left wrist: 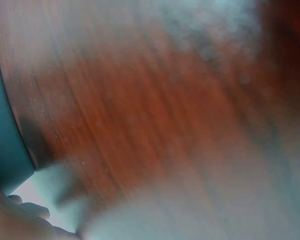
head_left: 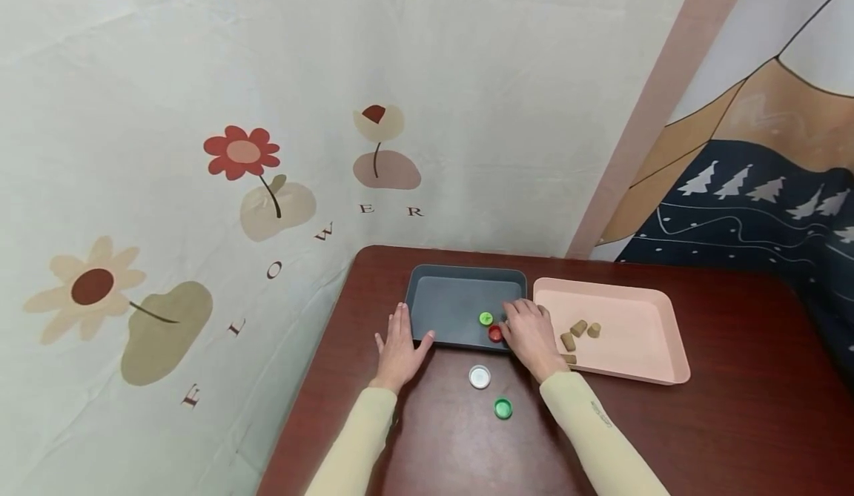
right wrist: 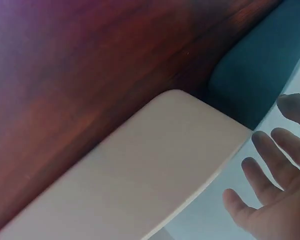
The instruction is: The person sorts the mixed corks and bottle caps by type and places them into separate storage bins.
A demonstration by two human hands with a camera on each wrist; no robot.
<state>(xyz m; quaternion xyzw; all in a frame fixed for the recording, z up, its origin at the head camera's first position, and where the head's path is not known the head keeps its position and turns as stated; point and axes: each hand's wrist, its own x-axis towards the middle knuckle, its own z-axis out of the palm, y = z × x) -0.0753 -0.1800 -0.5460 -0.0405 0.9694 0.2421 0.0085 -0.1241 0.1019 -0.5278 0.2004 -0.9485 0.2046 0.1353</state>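
In the head view my left hand [head_left: 399, 349] lies at the left front corner of a dark grey tray [head_left: 443, 303], its fingers straight along the rim. My right hand [head_left: 531, 333] hangs over that tray's right side, beside the pink tray. Its fingers [right wrist: 270, 167] are spread and loosely bent in the right wrist view, with nothing visible in them. Close to its thumb a red bottle cap [head_left: 495, 333] lies in the dark tray, and a light green cap [head_left: 485, 319] sits just behind. In front of the tray, a white cap [head_left: 480, 377] and a green cap [head_left: 503, 408] rest on the table.
The pink tray [head_left: 634, 325] stands to the right of the dark one, with several tan cork stoppers [head_left: 578, 328] at its left side. Both trays are on a reddish-brown table [head_left: 734, 407]. A printed cloth wall [head_left: 500, 110] rises behind the table and along its left.
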